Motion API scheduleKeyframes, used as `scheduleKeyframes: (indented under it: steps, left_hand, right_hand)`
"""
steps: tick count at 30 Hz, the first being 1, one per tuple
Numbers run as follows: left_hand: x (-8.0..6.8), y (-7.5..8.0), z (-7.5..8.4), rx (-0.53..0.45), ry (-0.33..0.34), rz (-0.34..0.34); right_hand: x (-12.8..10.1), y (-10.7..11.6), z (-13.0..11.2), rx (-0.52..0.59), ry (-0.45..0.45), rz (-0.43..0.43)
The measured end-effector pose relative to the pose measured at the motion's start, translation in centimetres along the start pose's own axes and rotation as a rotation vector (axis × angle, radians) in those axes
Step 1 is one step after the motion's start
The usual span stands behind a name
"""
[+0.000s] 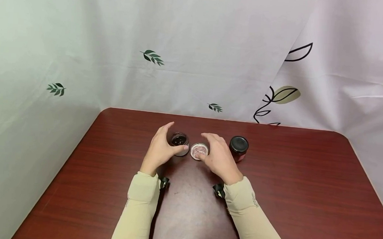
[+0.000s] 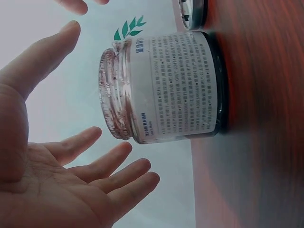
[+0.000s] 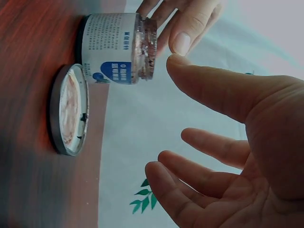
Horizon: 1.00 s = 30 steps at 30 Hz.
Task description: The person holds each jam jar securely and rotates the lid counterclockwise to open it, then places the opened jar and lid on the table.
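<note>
The relation that counts here looks to be between the open jar [image 1: 179, 138] and the left hand [image 1: 159, 148]; the jar stands upright on the bench [image 1: 289, 184], its axis vertical and its mouth facing up, just to the right of the left palm and in the gap between thumb and fingers [image 2: 135, 188]; those fingers are spread and grip nothing, and the thumb crosses the near edge of the mouth in the head view — whether any of them touches the glass I cannot tell. The right hand [image 1: 221, 158] is likewise spread and holds nothing; its thumb shows over the lid [image 1: 198, 147], which lies flat, smeared inner side up, just beside the jar's right side, below the fingers rather than level with them. The left hand is thus nearer to the jar, the right nearer to the lid; a lidded jar [image 1: 239, 145] stands upright beyond the right hand — on its outer side, behind the knuckles — so it lies away from the thumb and fingertips.
</note>
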<state>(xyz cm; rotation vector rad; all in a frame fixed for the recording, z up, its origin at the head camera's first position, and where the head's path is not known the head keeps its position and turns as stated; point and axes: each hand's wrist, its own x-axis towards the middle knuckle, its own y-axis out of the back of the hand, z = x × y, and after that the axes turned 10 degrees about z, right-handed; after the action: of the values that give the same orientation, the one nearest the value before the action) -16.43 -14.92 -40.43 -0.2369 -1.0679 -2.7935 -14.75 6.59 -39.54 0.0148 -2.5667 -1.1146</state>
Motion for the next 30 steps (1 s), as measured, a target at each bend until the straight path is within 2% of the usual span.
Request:
scheduleKeyframes:
  steps: [24,30]
  left_hand:
    - [-0.5,0.4,1.0,-0.005,-0.053,0.046]
    - [-0.6,0.4,1.3,-0.013,-0.083,0.058]
  right_hand:
    - [-0.6,2.1,0.0,-0.039,0.037,0.061]
    - [-0.8,2.6,0.1,-0.035,0.039,0.074]
